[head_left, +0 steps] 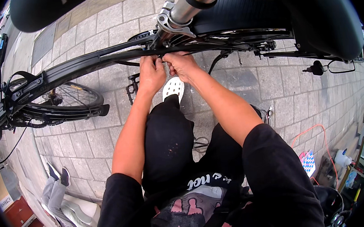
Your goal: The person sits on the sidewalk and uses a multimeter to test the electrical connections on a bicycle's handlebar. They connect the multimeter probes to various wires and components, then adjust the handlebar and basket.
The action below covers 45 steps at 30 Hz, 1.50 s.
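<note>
A black bicycle stands crosswise in front of me, its long frame tube (78, 65) running from the left to the middle. Just under that tube, below the silver seat-post clamp (175, 24), both my hands meet. My left hand (152, 76) has its fingers closed against the underside of the frame. Close beside it, my right hand (182, 66) is pinched, thumb and fingers together. Thin black cables run along the tube here, but what the fingertips grip is hidden. A black pedal (132, 88) hangs left of my left hand.
The front wheel (66, 102) is at left, the rear tyre (242, 15) at upper right, beside the saddle (329, 18). My white clog (173, 88) is below my hands. An orange cord (326, 144) lies on the paving at right. Another person's legs (54, 191) show at lower left.
</note>
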Tool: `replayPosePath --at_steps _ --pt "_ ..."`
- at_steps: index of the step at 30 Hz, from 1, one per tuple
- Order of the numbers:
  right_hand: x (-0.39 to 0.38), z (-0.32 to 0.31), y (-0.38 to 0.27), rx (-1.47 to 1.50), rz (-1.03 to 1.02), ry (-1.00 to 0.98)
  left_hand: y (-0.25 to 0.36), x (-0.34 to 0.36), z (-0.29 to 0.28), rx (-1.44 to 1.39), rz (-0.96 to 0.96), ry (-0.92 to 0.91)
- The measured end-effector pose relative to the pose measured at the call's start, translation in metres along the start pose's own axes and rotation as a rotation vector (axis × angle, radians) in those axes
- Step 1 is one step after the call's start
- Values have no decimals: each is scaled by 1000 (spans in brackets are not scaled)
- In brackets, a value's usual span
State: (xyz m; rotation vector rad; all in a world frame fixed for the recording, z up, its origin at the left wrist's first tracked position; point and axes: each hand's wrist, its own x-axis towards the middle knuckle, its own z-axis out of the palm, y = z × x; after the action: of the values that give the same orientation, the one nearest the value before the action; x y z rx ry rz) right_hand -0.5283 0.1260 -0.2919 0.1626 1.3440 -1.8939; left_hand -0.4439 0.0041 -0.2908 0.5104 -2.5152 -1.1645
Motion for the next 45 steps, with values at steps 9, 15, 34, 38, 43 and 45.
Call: replayPosePath --at_steps 9,15,34,38,43,45 --pt "0 -3 2 5 4 -49 21 3 -9 -438 -365 -147" --pt "3 -9 4 11 22 -126 -13 9 -5 -158 -200 -170" --pt "-4 -10 -6 -163 -8 -97 17 8 -14 -484 -411 -230" --pt "-3 -11 -7 -103 36 -95 17 12 -26 -593 -448 -314" --pt "-11 4 0 -87 76 -3 4 8 -22 -541 -410 -260" --pt "-9 0 2 -35 107 -4 2 10 -13 -441 -334 -271"
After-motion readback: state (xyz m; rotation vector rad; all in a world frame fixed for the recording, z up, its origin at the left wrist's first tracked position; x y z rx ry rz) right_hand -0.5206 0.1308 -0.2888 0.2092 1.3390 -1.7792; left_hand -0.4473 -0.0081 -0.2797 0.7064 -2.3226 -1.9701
